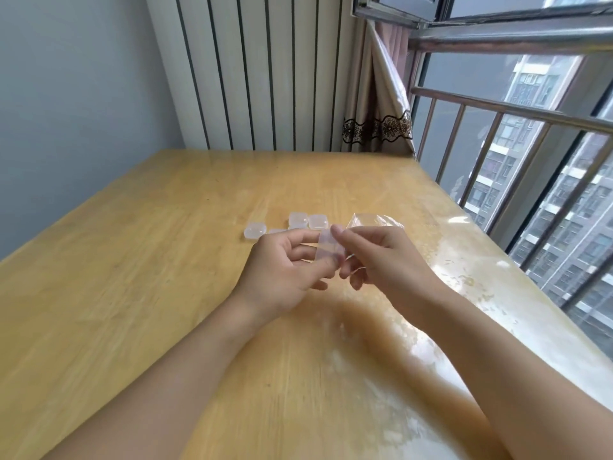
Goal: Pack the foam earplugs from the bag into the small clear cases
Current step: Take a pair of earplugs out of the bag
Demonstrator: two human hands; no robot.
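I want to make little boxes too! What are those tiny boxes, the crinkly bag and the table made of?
The case held in both hands looks like cloudy, see-through plastic: fingers show faintly through it. The cases on the table look the same. The bag seems thin clear plastic film, creased and shiny. The table looks like pale wood with visible grain, glossy enough to mirror the window.

I count five small clear cases: one held case [328, 249] pinched between my left hand [285, 277] and right hand [384, 260], and four on the table [132, 260] toward its far edge. One clear plastic bag [374, 220] lies just beyond my right hand. Earplugs cannot be counted; none are discernible.
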